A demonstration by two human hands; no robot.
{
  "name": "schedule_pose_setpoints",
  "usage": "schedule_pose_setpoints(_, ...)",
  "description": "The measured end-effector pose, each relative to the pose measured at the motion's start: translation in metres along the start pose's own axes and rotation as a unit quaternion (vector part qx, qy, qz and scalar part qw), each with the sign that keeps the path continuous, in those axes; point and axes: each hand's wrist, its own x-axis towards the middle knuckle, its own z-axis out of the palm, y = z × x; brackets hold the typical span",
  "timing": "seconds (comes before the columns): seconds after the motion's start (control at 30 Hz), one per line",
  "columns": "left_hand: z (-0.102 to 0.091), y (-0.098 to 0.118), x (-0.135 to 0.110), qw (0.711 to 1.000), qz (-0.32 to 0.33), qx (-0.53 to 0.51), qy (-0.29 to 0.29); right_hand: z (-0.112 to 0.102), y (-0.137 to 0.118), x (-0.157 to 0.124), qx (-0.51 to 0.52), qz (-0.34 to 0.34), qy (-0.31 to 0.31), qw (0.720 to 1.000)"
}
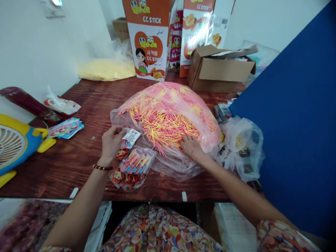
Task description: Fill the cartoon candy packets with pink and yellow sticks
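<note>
Both hands work at the bench [78, 161]: left hand [111, 141] pinches a printed packet [129, 139]; right hand [191, 147], fingers apparently loosely spread, rests on pink-and-yellow sticks [162, 120] in a clear bag [181, 167].

There is a single view, taken from the person's head and looking forward and steeply down over a table [78, 164]. It sits close. The lap fills the bottom edge and both forearms run up from the lower corners. The left hand [111, 141] with its packet [128, 140] is just left of centre, and the right hand [191, 147] is just right of centre, on the bag of sticks [168, 115] at mid-frame. The table's far edge and the boxes [151, 35] line the top. A fan [13, 147] is cut off by the left edge, and a blue panel [296, 122] fills the right side. The wide lens curves the edges.
</note>
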Motion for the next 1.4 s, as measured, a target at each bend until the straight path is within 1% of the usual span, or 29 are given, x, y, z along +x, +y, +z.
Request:
schedule_pose_setpoints(0.1,-0.004,0.022,-0.009,0.998,-0.008,-0.067,-0.002,0.002,0.002,-0.002,0.004,-0.005,0.002,1.0)
schedule_pose_setpoints(0.2,-0.009,0.041,-0.017,0.991,-0.035,-0.128,-0.005,0.001,0.001,-0.002,0.004,-0.011,0.002,1.0)
schedule_pose_setpoints(0.27,-0.009,0.05,-0.021,0.985,-0.046,-0.164,-0.012,0.0,0.0,-0.001,0.005,-0.015,-0.001,1.0)
schedule_pose_setpoints(0.4,-0.002,0.061,-0.03,0.977,-0.044,-0.205,-0.033,0.0,0.001,0.0,0.024,-0.014,-0.019,0.999)
schedule_pose_setpoints(0.53,0.003,0.066,-0.044,0.96,-0.08,-0.261,-0.061,0.004,0.01,-0.003,0.058,0.006,-0.022,0.998)
schedule_pose_setpoints(0.7,0.008,0.062,-0.056,0.947,-0.105,-0.293,-0.083,0.012,0.018,-0.006,0.135,0.031,0.007,0.99)
schedule_pose_setpoints(0.8,0.011,0.06,-0.06,0.943,-0.119,-0.297,-0.09,0.02,0.019,-0.006,0.195,0.044,0.052,0.978)
schedule_pose_setpoints(0.87,0.014,0.061,-0.063,0.94,-0.127,-0.303,-0.09,0.026,0.018,-0.005,0.245,0.051,0.076,0.965)
schedule_pose_setpoints(0.97,0.018,0.066,-0.068,0.936,-0.133,-0.311,-0.103,0.034,0.012,-0.002,0.302,0.054,0.084,0.948)
schedule_pose_setpoints(1.07,0.021,0.071,-0.072,0.934,-0.132,-0.31,-0.12,0.037,0.008,-0.001,0.327,0.064,0.092,0.938)
schedule_pose_setpoints(1.1,0.021,0.073,-0.073,0.934,-0.131,-0.31,-0.123,0.037,0.008,-0.001,0.349,0.07,0.101,0.929)
schedule_pose_setpoints(1.13,0.022,0.074,-0.074,0.933,-0.131,-0.31,-0.124,0.036,0.008,-0.001,0.384,0.077,0.112,0.913)
schedule_pose_setpoints(1.17,0.021,0.074,-0.075,0.933,-0.132,-0.312,-0.124,0.035,0.009,-0.001,0.428,0.086,0.126,0.891)
schedule_pose_setpoints(1.27,0.021,0.074,-0.074,0.932,-0.135,-0.312,-0.124,0.029,0.013,-0.002,0.567,0.109,0.166,0.799)
schedule_pose_setpoints(1.37,0.023,0.073,-0.073,0.932,-0.133,-0.309,-0.133,0.022,0.014,0.001,0.642,0.127,0.192,0.731)
schedule_pose_setpoints(1.4,0.024,0.073,-0.073,0.932,-0.133,-0.308,-0.137,0.021,0.012,0.002,0.671,0.13,0.198,0.703)
